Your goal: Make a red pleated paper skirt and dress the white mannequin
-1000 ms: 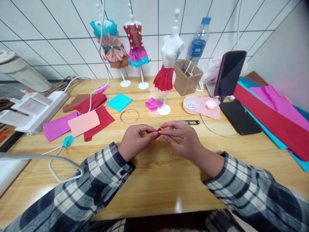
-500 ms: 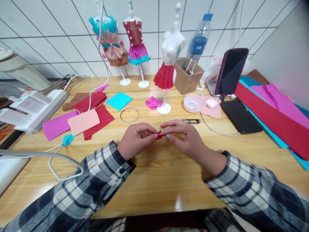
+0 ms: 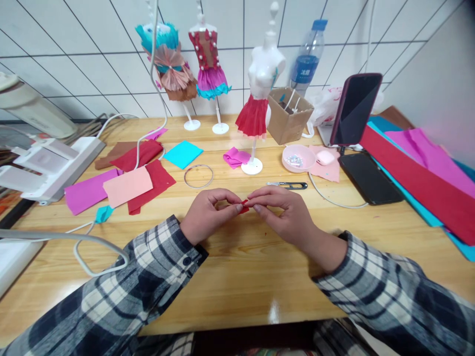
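Observation:
A small piece of red crepe paper [image 3: 244, 209] sits between my two hands, low over the wooden table. My left hand [image 3: 211, 212] pinches it between thumb and fingers from the left. From the other side, my right hand [image 3: 284, 210] closes its thumb and fingertips on its right end; the fingers hide part of it. Just beyond my right hand lie black thread snips [image 3: 293, 186]. A thin metal ring [image 3: 199, 176] rests beyond my left hand. Farther back stands a white dress-form mannequin [image 3: 261, 71] wearing a red skirt [image 3: 253, 117].
Two dressed mannequins [image 3: 210, 59] stand by the tiled wall. Folded paper sheets [image 3: 128, 186] and a power strip [image 3: 63, 168] lie left. To the right are a pink bowl [image 3: 297, 163], a cardboard box [image 3: 289, 118], a propped phone [image 3: 356, 109], a flat phone [image 3: 371, 179] and long paper strips [image 3: 419, 183].
My right fingers have shifted slightly around the red paper, and the blades of the snips now show more. My left hand keeps its pinch almost unchanged.

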Motion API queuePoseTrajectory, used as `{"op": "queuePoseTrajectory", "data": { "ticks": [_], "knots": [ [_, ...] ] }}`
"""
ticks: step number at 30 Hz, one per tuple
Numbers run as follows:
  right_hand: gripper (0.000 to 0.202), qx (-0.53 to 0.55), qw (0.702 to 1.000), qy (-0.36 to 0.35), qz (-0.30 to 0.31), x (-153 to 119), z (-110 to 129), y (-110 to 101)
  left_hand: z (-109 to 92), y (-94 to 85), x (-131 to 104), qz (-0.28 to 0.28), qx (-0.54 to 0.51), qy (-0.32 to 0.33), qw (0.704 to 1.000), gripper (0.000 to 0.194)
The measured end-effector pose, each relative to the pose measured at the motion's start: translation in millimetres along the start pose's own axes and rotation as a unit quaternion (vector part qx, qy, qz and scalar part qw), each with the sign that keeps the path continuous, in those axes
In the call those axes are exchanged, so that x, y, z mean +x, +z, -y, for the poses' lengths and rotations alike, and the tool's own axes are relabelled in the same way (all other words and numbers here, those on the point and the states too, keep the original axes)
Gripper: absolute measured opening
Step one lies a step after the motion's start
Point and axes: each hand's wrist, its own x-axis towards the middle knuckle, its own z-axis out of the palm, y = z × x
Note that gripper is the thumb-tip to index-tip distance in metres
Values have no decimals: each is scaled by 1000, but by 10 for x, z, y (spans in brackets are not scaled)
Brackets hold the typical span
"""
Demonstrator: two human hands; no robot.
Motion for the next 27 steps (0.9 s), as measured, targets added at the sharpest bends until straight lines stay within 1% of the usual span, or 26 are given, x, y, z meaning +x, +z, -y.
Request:
{"op": "queuePoseTrajectory", "data": {
  "ticks": [6,9,14,16,18,20,23,27],
  "knots": [
    [23,-44,998,-47,3,-9,-22,4,36,-6,6,-24,-1,-3,1000,17],
    [24,-54,996,-67,-4,-10,-20,-2,45,-2,7,-27,-6,-6,1000,18],
    [22,-58,996,-67,-29,1,8,-36,48,-1,10,-37,-24,-28,999,21],
    [22,-57,996,-46,-42,12,8,-51,43,-4,12,-28,-17,-33,999,21],
    [23,-46,998,-6,-30,27,-9,-58,32,-1,13,-1,26,-19,999,20],
    [23,-27,998,51,9,43,-40,-56,19,8,13,26,101,23,994,18],
    [16,-12,990,122,70,67,-90,-43,14,21,15,44,194,81,977,16],
    [10,-12,985,142,100,91,-131,-31,41,30,22,45,235,93,966,18]
  ]
}}
